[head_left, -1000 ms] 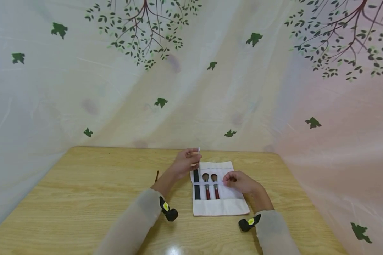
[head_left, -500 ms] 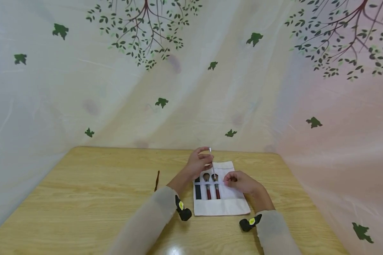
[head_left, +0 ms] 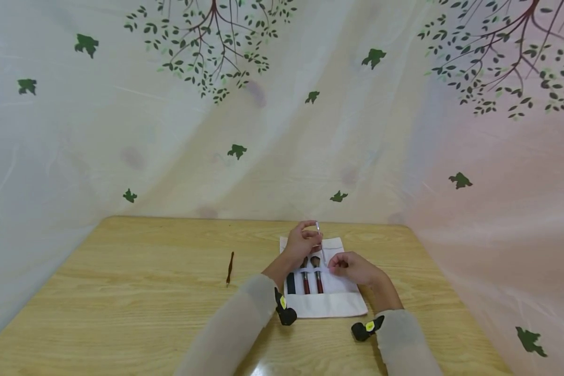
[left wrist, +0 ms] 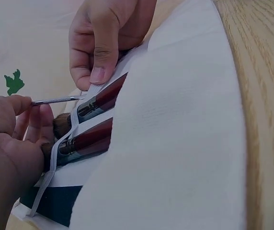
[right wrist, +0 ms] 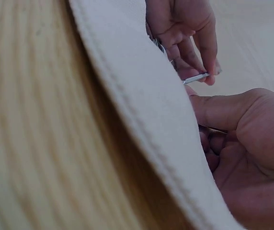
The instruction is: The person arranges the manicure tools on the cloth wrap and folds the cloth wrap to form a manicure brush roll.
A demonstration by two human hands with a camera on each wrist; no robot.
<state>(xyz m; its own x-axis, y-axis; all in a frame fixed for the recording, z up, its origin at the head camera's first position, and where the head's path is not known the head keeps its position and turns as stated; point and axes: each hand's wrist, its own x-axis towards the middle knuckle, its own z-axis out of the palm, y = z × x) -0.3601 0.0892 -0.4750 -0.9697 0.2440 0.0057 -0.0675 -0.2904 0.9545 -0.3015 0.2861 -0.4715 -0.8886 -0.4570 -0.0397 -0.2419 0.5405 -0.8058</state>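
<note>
My left hand (head_left: 303, 244) pinches a thin silver metal tool (left wrist: 58, 100), seen side-on in the left wrist view. Its lower end reaches the white elastic band (left wrist: 52, 165) close to my right fingertips; whether it is under the band I cannot tell. The thumb and fingers of my right hand (head_left: 357, 269) pinch that band. Beneath both hands lies a white cloth brush roll (head_left: 326, 307). Two brushes with dark red handles, one (left wrist: 96, 137) nearer the left hand and another (left wrist: 109, 96), sit under the band. A flat black item (head_left: 291, 283) lies at the roll's left side.
A slim reddish-brown tool with a pointed end (head_left: 230, 269) lies on the wooden table (head_left: 136, 292), left of the roll. Behind the table hangs a pale curtain (head_left: 282, 130) printed with leaves.
My left hand has carried the metal tool rightward across the roll, past the brushes, to my right fingertips. The right hand has stayed in place on the band.
</note>
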